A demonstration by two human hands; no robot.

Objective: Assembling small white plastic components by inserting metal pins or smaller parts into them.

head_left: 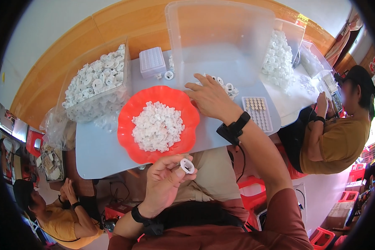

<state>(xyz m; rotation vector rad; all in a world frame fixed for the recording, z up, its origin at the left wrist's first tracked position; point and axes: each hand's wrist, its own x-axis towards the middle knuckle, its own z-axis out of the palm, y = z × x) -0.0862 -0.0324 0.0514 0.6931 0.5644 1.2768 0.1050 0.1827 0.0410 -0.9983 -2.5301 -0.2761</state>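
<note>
My left hand [166, 177] is closed around a small white round plastic socket part [187, 166], its hollow end turned up, just in front of the table's near edge. My right hand [212, 98] reaches over the table with its fingers apart, and nothing shows in it. It is beside the right rim of a red scalloped bowl [127, 143], which holds a heap of small white plastic pieces [158, 127]. Just beyond that hand lie several loose white round parts [229, 87], partly hidden by it.
A clear bin [96, 81] of white round parts stands at the left. Stacked white trays [151, 61] and a large translucent bin [221, 37] are at the back. A tray of small metal-topped pieces [256, 112] lies right. People sit at the right [335, 137] and lower left [64, 221].
</note>
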